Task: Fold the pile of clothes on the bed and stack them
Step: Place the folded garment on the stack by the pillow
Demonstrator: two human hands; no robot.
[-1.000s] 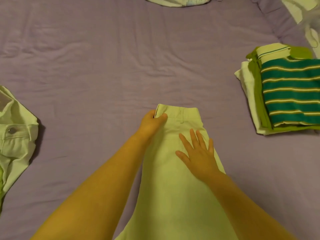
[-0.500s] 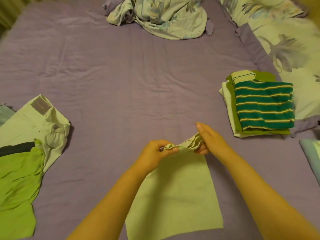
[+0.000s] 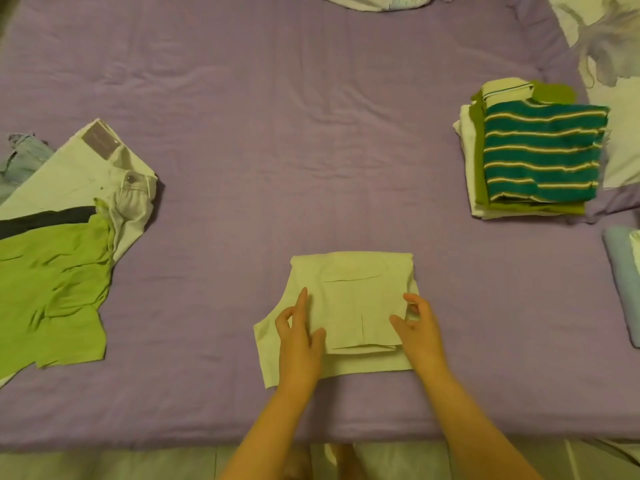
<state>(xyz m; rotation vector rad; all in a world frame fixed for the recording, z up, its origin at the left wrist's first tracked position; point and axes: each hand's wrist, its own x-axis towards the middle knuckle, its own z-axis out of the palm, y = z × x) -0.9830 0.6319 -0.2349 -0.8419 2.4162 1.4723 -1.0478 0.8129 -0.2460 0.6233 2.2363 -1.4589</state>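
Head cam looks down on a purple bed [image 3: 311, 133], w/ the person at its near edge working on a pale yellow-green garment [image 3: 346, 306] (shorts or trousers, I can't tell which, a pocket slit shows on top). It lies near the middle of the near edge, folded over on itself, the upper layer sitting shorter than the layer under it, so a strip of the lower one pokes out at the front and left.

Left hand [image 3: 299, 337] rests flat on the garment's left side, fingers straight, not clutching anything. Right hand [image 3: 417, 322] sits at the right edge of the top layer w/ fingers loosely bent; whether it pinches cloth or just touches it I can't tell.

Progress, as I judge it: partway. Done so far: a folded stack [image 3: 485, 188] near the right edge, w/ a teal striped top [image 3: 540, 154] uppermost over green and cream pieces. The garment in hand looks nearly folded, prob. needing one more tidy or fold before it goes on the stack.

Left to do: an unfolded heap at the left edge, incl. a lime green top [image 3: 52, 289], cream jeans [image 3: 86, 168] w/ a button showing, something dark between them, and a bit of light denim behind. A crumpled pale piece [image 3: 377, 1] at the far edge is mostly cut off, and a light blue item [image 3: 623, 282] lies at the right edge, also cropped.
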